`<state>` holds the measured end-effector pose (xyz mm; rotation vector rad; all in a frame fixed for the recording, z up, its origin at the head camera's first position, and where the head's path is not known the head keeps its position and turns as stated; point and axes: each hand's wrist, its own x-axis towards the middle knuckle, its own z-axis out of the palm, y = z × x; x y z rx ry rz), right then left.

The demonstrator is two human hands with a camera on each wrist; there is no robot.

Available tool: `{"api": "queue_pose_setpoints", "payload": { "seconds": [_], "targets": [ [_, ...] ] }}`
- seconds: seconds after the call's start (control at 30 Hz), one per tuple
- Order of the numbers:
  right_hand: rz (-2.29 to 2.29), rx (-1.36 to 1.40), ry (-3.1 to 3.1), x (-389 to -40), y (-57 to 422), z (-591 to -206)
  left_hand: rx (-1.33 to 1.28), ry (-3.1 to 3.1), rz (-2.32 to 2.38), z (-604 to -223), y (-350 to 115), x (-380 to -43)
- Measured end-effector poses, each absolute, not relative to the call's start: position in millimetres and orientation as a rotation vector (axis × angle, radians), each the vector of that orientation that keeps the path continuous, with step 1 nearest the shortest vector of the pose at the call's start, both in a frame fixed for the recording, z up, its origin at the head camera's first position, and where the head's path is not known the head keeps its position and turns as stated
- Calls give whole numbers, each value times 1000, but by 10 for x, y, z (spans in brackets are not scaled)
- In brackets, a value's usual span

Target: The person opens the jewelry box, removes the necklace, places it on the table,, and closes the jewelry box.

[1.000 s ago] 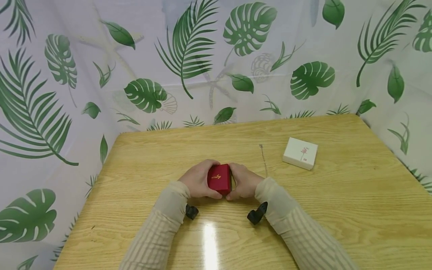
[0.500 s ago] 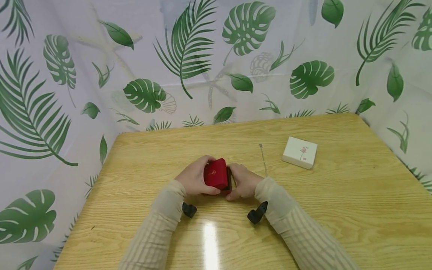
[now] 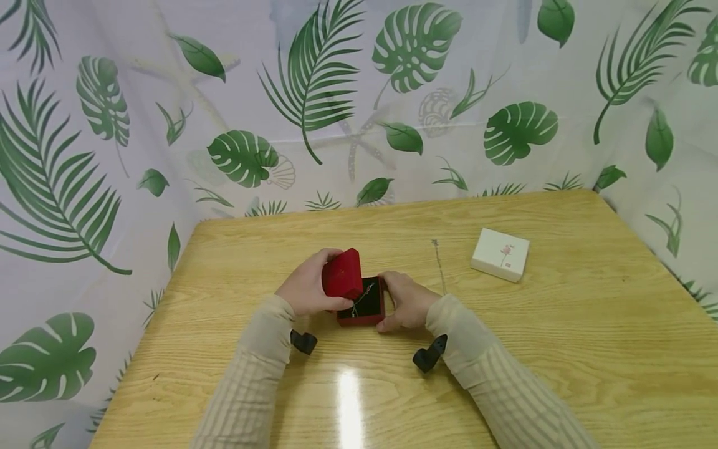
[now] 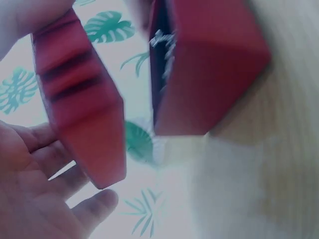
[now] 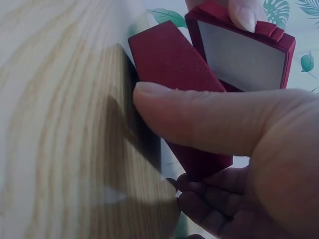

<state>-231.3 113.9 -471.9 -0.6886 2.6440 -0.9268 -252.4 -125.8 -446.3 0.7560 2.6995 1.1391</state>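
With the left hand (image 3: pixel 307 288), gripping the red jewelry-box lid (image 3: pixel 343 274) between thumb and fingers, holding it tilted above and to the left of the red jewelry-box base (image 3: pixel 361 321). Turning the lid's pale inside toward the right hand (image 3: pixel 409 302), going by the right wrist view, and showing a gap between lid and base in the left wrist view. With the right hand, grasping the base by its right side, with the thumb at the near corner, resting it on the wood-grained table (image 3: pixel 252 249).

Inside that base, on the black insert (image 3: pixel 372 304), displaying a fine silver-coloured chain (image 3: pixel 367 291) with a touch of red, squarely between the hands: rightward from the left, leftward from the right. Stretching slantwise along its long axis, from the far right corner toward the near left. Coming closest, at that near left end, to the left thumb (image 3: pixel 338 304); overlapping in the head view, but not revealing any contact for certain. Touching the base plainly on the right hand's side. Beyond the right sleeve (image 3: pixel 477 349), seeing a second chain (image 3: pixel 439 265) laid nearly straight and, farther right, a flower-printed white gift box (image 3: pixel 499 251).
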Motion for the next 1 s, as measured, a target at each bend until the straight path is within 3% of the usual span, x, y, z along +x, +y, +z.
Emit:
{"api": "queue_pose_setpoints", "payload": {
  "seconds": [0.73, 1.0],
  "targets": [
    [-884, -676, 2679, -2292, 1127, -4690, 736, 2924, 1169, -4347, -1556, -2593],
    [-907, -678, 2665, -2313, 1163, -4684, 387, 3157, 940, -4362, -1643, -2643]
  ]
}}
